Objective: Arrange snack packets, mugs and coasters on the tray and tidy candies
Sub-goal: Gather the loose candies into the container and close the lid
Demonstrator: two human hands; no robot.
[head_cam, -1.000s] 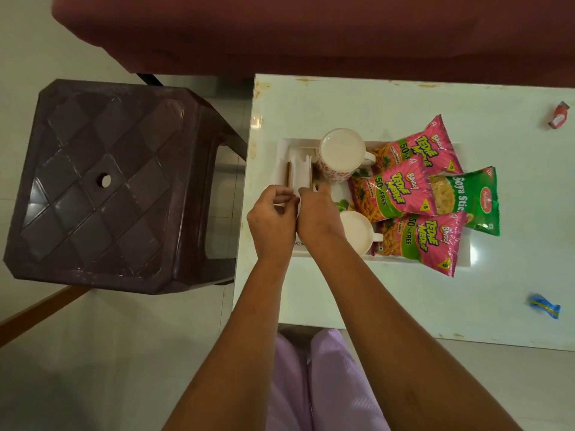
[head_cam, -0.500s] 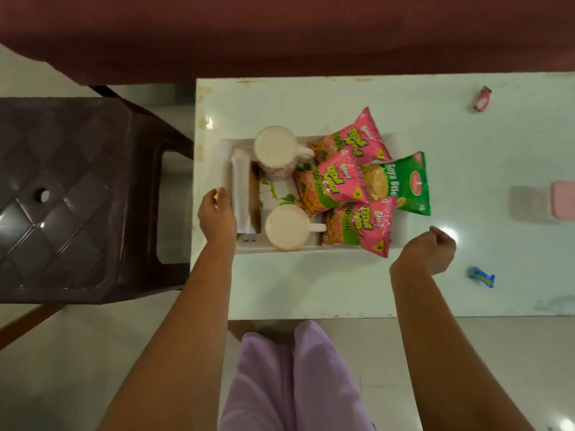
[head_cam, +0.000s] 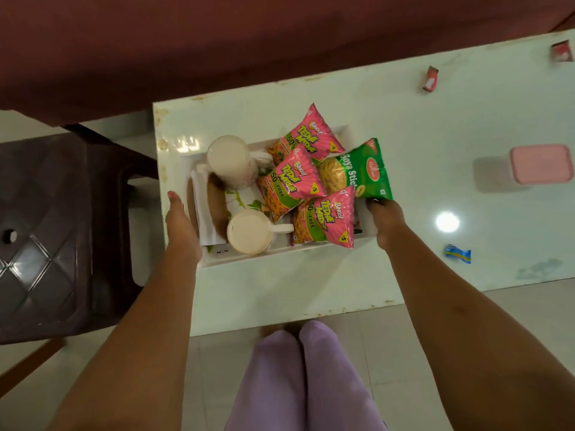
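Your left hand (head_cam: 182, 223) and right hand (head_cam: 387, 220) are both bare: no gloves, rings, bangles or wrist straps show on either. Your forearms behind them are uncovered for their whole visible length, with no sleeve edge before the bottom corners of the view. One fingernail at the far tip of your left hand carries a pinkish-red coat; the nails of your right hand cannot be made out. Between your two forearms, nearer you than either hand, your legs (head_cam: 306, 381) are clothed in a plain pale lilac fabric, smooth and unpatterned, the two sides pressed together along a central seam line.
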